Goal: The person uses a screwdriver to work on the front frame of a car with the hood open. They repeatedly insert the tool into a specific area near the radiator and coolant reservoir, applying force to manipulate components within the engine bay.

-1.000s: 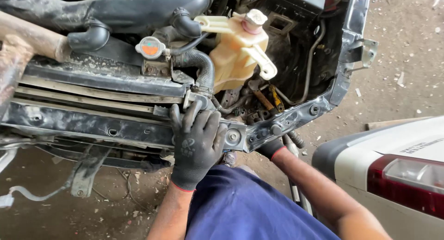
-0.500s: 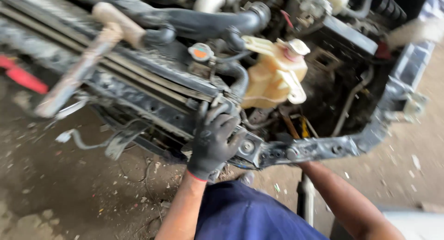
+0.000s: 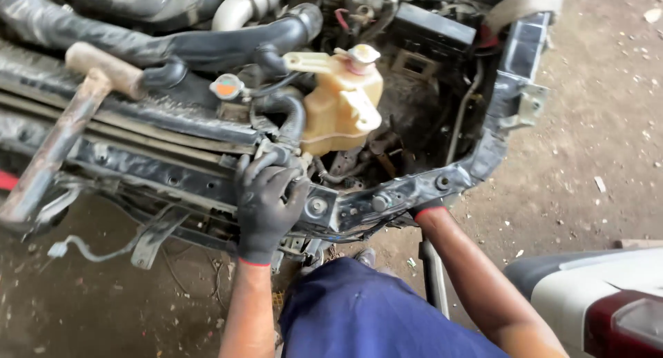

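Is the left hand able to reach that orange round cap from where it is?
Probably yes. The left hand grips the black front bar, and the orange cap sits just above with only a hose beside, nothing covering it.

Not much to be found here in that department: no packages, signs or screens are seen, only a small round orange label on the grey radiator cap [image 3: 227,87], set just left of the yellowish coolant tank [image 3: 340,109] in the engine bay.
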